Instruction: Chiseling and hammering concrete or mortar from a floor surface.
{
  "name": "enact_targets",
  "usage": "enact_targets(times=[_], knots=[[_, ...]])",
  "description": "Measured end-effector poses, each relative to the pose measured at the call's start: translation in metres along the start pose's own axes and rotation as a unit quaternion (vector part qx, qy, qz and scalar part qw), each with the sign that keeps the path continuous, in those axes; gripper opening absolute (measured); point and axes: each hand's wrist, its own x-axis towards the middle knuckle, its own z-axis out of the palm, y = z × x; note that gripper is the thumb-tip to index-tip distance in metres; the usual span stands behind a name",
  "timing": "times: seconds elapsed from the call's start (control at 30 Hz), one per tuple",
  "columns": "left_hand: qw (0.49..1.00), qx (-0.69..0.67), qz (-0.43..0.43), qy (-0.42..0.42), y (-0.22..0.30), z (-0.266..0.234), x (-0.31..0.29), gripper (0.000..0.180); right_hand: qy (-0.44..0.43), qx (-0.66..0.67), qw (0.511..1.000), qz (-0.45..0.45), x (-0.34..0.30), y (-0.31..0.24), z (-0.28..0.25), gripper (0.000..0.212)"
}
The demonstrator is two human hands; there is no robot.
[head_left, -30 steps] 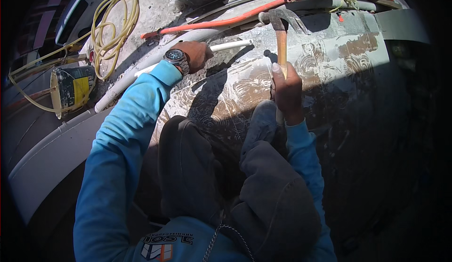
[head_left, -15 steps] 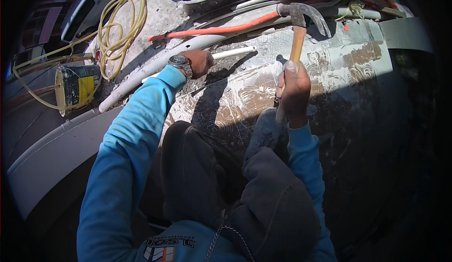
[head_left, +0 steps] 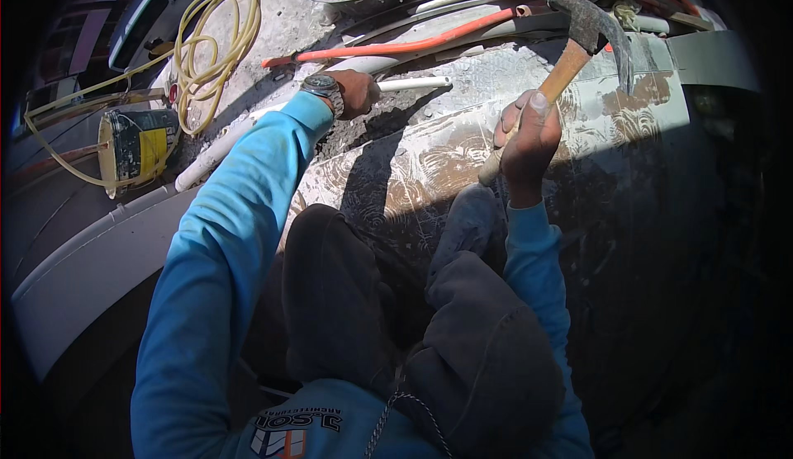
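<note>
My left hand [head_left: 357,94], with a watch on its wrist, is closed around a thin white pipe [head_left: 417,83]. The pipe's far end sticks out to the right over grey rubble [head_left: 390,120]. My right hand [head_left: 530,133] is wrapped round the wooden handle of a claw hammer [head_left: 566,71], thumb along the wood. The hammer is raised, its metal head up and to the right, touching nothing that I can see. Below it lies a brown surface with whitish swirled residue [head_left: 454,149], partly in shadow.
An orange pipe [head_left: 429,44] and a thick whitish pipe [head_left: 206,162] lie beyond my hands. A coiled yellowish hose [head_left: 219,54] and a tipped black-and-yellow bucket [head_left: 136,149] are at the left. A dirty tub [head_left: 372,1] stands at the back. My shoe [head_left: 469,220] is near the right hand.
The hammer has swung to the right and tilted, with my right hand shifting slightly right. My left hand keeps hold of the white pipe with little movement.
</note>
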Motion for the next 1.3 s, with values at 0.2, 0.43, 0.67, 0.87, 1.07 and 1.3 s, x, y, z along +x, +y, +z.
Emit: enact_targets(times=[0.2, 0.43, 0.67, 0.87, 1.07, 1.3], knots=[[1.000, -0.007, 0.016, -0.006, 0.001, 0.000, -0.002, 0.028, -0.057, -0.311, 0.903, 0.292, -0.021, 0.043, 0.034, 0.046], [1.000, 0.000, 0.001, -0.020, 0.001, -0.001, 0.001, 0.028, -0.009, 0.041, 0.997, 0.064, -0.002, -0.001, 0.011, 0.040], [1.000, 0.008, 0.000, 0.005, -0.001, -0.001, 0.002, 0.030, -0.126, -0.327, 0.909, 0.227, -0.013, 0.045, 0.029, 0.050], [1.000, -0.012, 0.000, -0.004, -0.001, 0.000, 0.003, 0.031, -0.005, 0.051, 0.997, 0.061, -0.004, 0.008, 0.011, 0.052], [1.000, -0.016, -0.019, 0.005, -0.012, 0.013, 0.011, 0.035, -0.048, -0.158, 0.958, 0.233, -0.027, 0.074, 0.016, 0.052], [0.972, -0.215, -0.002, 0.097, -0.061, 0.126, -0.050, 0.047, -0.053, -0.084, 0.956, 0.274, -0.052, 0.071, -0.013, 0.044]])
